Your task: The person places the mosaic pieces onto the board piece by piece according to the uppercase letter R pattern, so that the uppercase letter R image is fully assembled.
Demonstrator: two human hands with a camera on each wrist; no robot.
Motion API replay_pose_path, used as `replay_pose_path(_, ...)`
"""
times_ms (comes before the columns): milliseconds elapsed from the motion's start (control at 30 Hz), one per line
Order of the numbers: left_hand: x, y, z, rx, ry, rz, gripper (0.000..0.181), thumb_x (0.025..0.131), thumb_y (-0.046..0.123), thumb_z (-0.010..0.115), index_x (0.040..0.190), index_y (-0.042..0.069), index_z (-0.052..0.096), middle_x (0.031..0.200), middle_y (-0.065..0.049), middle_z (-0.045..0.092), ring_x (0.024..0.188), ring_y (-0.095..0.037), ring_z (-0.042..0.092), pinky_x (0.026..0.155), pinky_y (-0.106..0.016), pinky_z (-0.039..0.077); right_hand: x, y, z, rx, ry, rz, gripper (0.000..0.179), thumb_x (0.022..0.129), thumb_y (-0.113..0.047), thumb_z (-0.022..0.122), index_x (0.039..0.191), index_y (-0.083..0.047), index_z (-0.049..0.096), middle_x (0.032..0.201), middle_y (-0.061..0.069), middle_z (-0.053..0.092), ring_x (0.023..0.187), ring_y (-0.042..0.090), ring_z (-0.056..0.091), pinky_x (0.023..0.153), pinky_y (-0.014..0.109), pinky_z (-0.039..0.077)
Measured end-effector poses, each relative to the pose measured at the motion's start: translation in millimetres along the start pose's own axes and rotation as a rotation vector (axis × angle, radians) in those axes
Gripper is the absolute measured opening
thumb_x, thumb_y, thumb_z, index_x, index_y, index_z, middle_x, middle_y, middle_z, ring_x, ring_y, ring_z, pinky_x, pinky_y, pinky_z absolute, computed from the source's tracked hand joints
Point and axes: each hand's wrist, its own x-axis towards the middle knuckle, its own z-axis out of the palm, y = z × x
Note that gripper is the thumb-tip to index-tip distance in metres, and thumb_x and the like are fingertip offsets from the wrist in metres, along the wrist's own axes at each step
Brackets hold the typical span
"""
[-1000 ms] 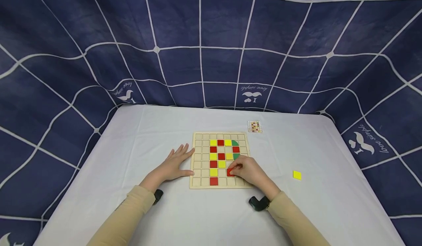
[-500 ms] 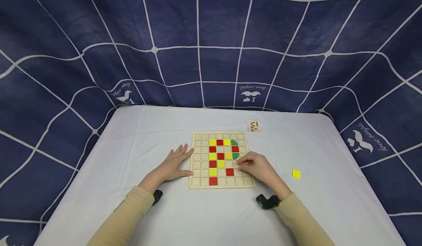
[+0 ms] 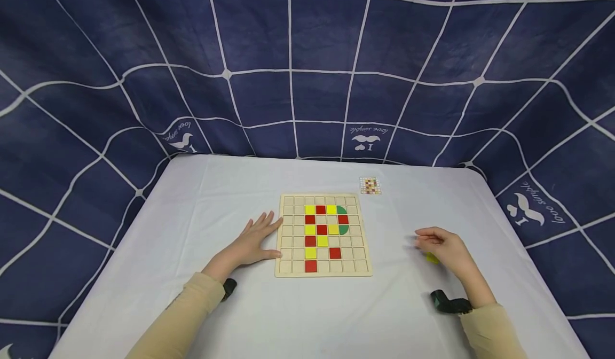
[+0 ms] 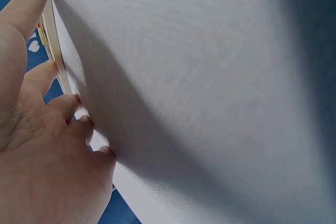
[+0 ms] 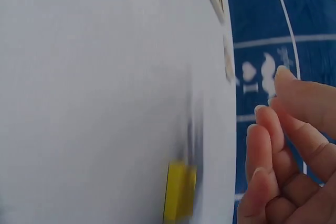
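Note:
A wooden grid board [image 3: 362, 272] lies on the table, with red, yellow and green tiles in several of its cells. My left hand [image 3: 250, 244] rests at the board's left side, fingers spread, with thumb and index tip touching its edge. In the left wrist view, the thumb and a finger of that hand [image 4: 58, 145] meet the board edge [image 4: 51, 40]. Off to the right, my right hand [image 3: 447, 249] hovers over a loose yellow square tile [image 3: 432, 258], which it partly covers. The right wrist view shows loosely bent fingers [image 5: 257, 148] holding nothing, apart from the yellow tile [image 5: 178, 192].
Beyond the board's far right corner lies a small card [image 3: 370, 185] printed with a coloured grid pattern. White cloth [image 3: 230, 188] covers the table. A dark blue curtain with white lines [image 3: 317, 97] hangs around the back and sides.
My right hand has let go of a red square tile on the board, then moved right to the yellow tile. The left hand has stayed in place.

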Motion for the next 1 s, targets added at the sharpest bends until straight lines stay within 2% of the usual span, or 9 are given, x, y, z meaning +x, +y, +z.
replay_pose_path(133,-0.7,0.7,-0.3,-0.002,-0.003,0.002,0.094,0.081,0.047,0.077,0.156,0.017,0.029,0.165,-0.014,0.012,0.154,-0.035,0.004,0.124,-0.055,0.002,-7.7,17.8,-15.7,-0.042,-0.018,0.047,0.051,0.089,-0.031,0.074,0.127,0.001,0.062,0.111,0.014,0.069,0.083,-0.002,0.06,0.069,0.018,0.051)
replay_pose_path(300,-1.0,1.9,-1.3,-0.005,-0.002,0.0,0.094,0.081,0.046,0.077,0.156,0.016,0.029,0.165,-0.014,0.012,0.154,-0.035,0.004,0.124,-0.055,0.002,-12.5,31.4,-18.8,-0.126,-0.069,0.096,0.062,0.083,-0.036,0.079,0.126,0.004,0.058,0.114,0.017,0.065,0.094,0.015,0.058,0.073,0.021,0.048)
replay_pose_path(467,-0.4,1.4,-0.5,-0.002,-0.003,-0.006,0.094,0.081,0.047,0.077,0.156,0.017,0.029,0.165,-0.014,0.013,0.154,-0.034,0.004,0.124,-0.055,0.002,-11.7,36.1,-14.6,-0.187,-0.058,0.08,0.054,0.082,-0.029,0.079,0.119,0.007,0.06,0.108,0.019,0.063,0.094,0.025,0.055,0.072,0.026,0.046)
replay_pose_path(667,-0.3,-0.5,1.1,-0.006,-0.004,-0.001,0.094,0.081,0.047,0.077,0.156,0.018,0.029,0.165,-0.013,0.012,0.154,-0.034,0.004,0.124,-0.055,0.001,-8.5,32.6,-11.3,-0.217,-0.051,0.064,0.042,0.083,-0.019,0.078,0.11,0.009,0.062,0.096,0.013,0.061,0.085,0.021,0.052,0.067,0.026,0.044)
replay_pose_path(1000,0.2,-0.9,1.0,0.003,-0.002,0.004,0.094,0.081,0.048,0.076,0.156,0.018,0.029,0.165,-0.014,0.012,0.154,-0.034,0.004,0.124,-0.055,0.002,-6.8,26.2,-9.0,-0.202,-0.06,0.078,0.035,0.086,-0.017,0.074,0.106,0.008,0.06,0.089,0.01,0.059,0.08,0.02,0.051,0.066,0.028,0.043)
